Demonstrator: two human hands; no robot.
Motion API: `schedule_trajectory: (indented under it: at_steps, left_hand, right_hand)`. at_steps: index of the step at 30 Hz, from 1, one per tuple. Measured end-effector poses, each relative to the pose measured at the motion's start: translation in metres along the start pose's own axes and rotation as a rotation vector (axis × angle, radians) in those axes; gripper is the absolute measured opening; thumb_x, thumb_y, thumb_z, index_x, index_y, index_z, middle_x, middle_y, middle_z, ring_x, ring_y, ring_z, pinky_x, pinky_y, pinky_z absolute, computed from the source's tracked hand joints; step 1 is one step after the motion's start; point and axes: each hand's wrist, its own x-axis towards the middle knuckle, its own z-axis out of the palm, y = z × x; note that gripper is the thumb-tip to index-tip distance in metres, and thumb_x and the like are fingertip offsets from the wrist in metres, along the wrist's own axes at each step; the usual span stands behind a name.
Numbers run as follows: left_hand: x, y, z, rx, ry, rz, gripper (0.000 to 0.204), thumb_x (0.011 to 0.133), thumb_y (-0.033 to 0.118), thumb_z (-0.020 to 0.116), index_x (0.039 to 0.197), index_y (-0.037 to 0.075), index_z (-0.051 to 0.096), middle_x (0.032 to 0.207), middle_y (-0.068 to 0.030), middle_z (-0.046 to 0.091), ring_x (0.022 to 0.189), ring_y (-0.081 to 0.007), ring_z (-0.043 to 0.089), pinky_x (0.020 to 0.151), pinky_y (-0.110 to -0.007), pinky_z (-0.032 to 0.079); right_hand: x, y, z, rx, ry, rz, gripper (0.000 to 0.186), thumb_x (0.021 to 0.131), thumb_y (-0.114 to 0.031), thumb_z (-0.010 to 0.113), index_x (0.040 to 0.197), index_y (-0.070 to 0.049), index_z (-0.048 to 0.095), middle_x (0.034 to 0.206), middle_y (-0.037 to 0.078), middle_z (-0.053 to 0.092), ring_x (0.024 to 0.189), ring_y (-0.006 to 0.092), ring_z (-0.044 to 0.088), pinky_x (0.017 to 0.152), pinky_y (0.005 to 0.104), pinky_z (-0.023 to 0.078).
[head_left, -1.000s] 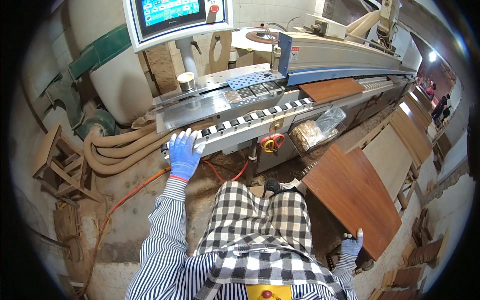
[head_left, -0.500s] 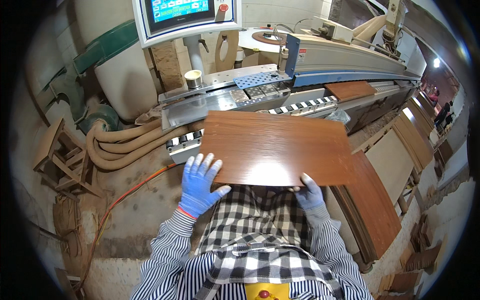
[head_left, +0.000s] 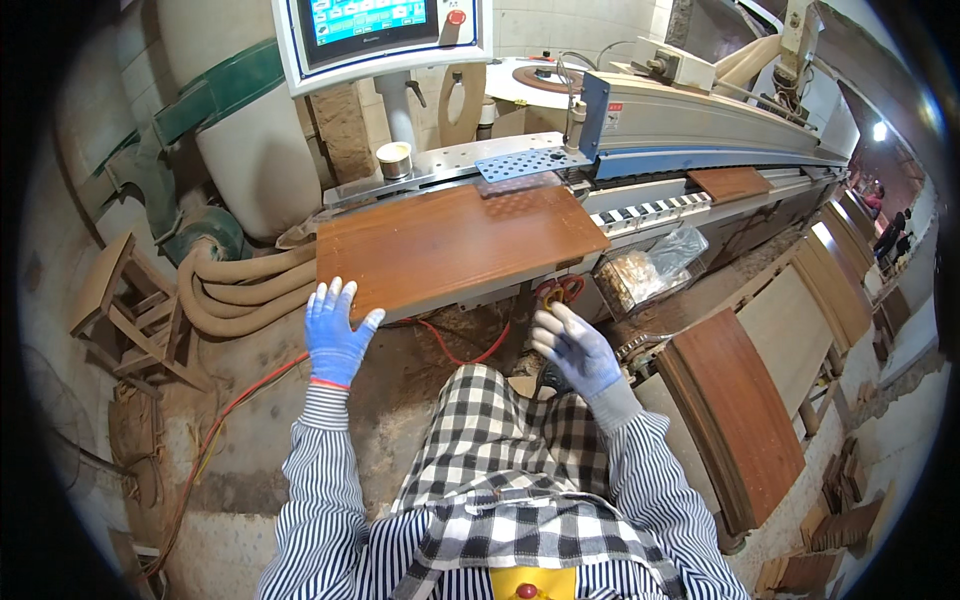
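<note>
Edge-banding machine [head_left: 700,125], by its look, fills the far side, its long hood running off to the right. A stack of brown boards [head_left: 740,410] stands by the person's right, off the machine's near edge, probably to be within easy reach.

The brown wood-grain panel [head_left: 440,250] lies flat across the machine's left end, its right edge beside the exposed roller rail [head_left: 655,212]. The rail seems to run on beneath it, which would explain why the board sits level although its near edge reaches the machine's front. Its far edge is close to the perforated blue plate [head_left: 520,163]; whether they touch I cannot tell.

A control screen [head_left: 370,28] stands on a post at the back edge, likely to leave the bed free. A basket [head_left: 640,280] hangs off the front edge, right of the panel.

The gloved left hand [head_left: 337,335] is spread open at the panel's near-left corner, fingertips on top, apparently steadying it. The gloved right hand [head_left: 582,350] is loosely bent, gripping nothing visible, below the near edge and off the panel.

A round tin [head_left: 395,160] rests on the back ledge. Red-handled scissors [head_left: 574,287] hang at the front, just beyond the right fingertips; contact is unclear.
</note>
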Motion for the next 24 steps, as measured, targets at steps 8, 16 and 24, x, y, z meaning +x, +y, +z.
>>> schedule_trajectory:
  at_steps: [8,16,24]
  left_hand:
    - [0.033,0.002,0.016,0.033,-0.081,-0.098,0.070,0.080,0.056,0.067,0.129,0.006,0.057,0.139,-0.0190,0.049,0.133,-0.0348,0.039,0.112,-0.045,0.028]
    - [0.028,-0.003,0.014,0.054,-0.079,-0.108,0.065,0.082,0.051,0.067,0.129,0.008,0.057,0.140,-0.0200,0.048,0.133,-0.0355,0.039,0.112,-0.045,0.027]
    - [0.006,-0.034,0.015,-0.046,0.014,-0.106,0.051,0.087,0.038,0.066,0.130,0.011,0.057,0.140,-0.0175,0.048,0.131,-0.0352,0.041,0.110,-0.045,0.030]
  right_hand:
    - [-0.106,0.021,-0.056,-1.162,0.349,-0.056,0.030,0.093,-0.016,0.053,0.116,0.000,0.062,0.103,0.011,0.069,0.096,0.0189,0.065,0.087,0.0307,0.050]
    - [-0.117,0.038,-0.049,-1.909,0.075,-0.384,0.028,0.084,-0.012,0.060,0.112,-0.007,0.063,0.095,0.016,0.066,0.089,0.0331,0.062,0.085,0.0416,0.049]
    - [-0.119,0.037,-0.051,-1.871,0.090,-0.431,0.027,0.084,-0.012,0.061,0.110,-0.007,0.063,0.096,0.015,0.066,0.090,0.0324,0.062,0.084,0.0414,0.049]
